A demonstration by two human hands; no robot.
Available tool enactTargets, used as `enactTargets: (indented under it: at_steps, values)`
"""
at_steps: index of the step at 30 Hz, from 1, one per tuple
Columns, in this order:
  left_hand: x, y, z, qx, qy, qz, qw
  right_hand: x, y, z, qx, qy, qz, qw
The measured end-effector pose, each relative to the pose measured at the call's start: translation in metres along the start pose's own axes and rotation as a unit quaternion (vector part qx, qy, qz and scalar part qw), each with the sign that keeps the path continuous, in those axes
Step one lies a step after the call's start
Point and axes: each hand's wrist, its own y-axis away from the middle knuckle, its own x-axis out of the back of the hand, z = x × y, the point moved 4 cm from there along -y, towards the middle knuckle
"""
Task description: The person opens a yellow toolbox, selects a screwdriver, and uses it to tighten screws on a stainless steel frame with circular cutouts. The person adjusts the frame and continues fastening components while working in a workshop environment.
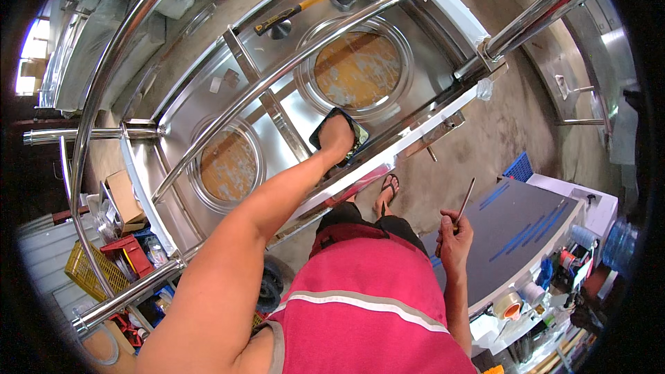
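My left hand (335,133) reaches down to a small black tray-like thing (359,140) with greenish specks in it. That thing lies on the inner edge of a stainless steel frame (280,121). The fingers of this hand are hidden, so I cannot see whether they hold anything. Off to the right, at waist height, my right hand (454,241) is closed around a thin metal rod (468,194), perhaps a screwdriver, pointing up and away. A black mallet (305,4) with a yellow and black handle lies at the far end of the steel panel.
Two round openings, a farther one (359,69) and a nearer one (225,166), show in the panel. A polished tube (277,86) crosses over it. On the right stands a dark-topped table (509,235) with blue strips and a tape roll (508,305). A yellow basket (90,270) sits left.
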Motion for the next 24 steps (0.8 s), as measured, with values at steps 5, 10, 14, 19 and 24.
enactTargets:
  at_steps: [5, 10, 14, 19, 24]
  values:
    - [0.015, 0.017, 0.002, -0.090, -0.005, -0.033, 0.995, 0.000, -0.001, 0.000, -0.010, -0.020, 0.001, 1.000]
    - [0.049, 0.038, -0.017, 0.001, 0.312, -0.141, 0.940, -0.010, -0.007, -0.012, 0.002, -0.036, -0.039, 0.999]
    - [0.079, 0.052, -0.009, -0.024, 0.424, -0.144, 0.894, -0.023, -0.013, -0.029, 0.040, 0.020, -0.101, 0.994]
    - [0.136, 0.109, 0.000, -0.020, 0.562, -0.101, 0.821, -0.045, -0.009, -0.055, 0.109, -0.048, -0.220, 0.968]
    - [0.126, 0.188, 0.020, 0.056, 0.721, -0.183, 0.666, -0.061, -0.003, -0.080, 0.217, 0.052, -0.306, 0.925]
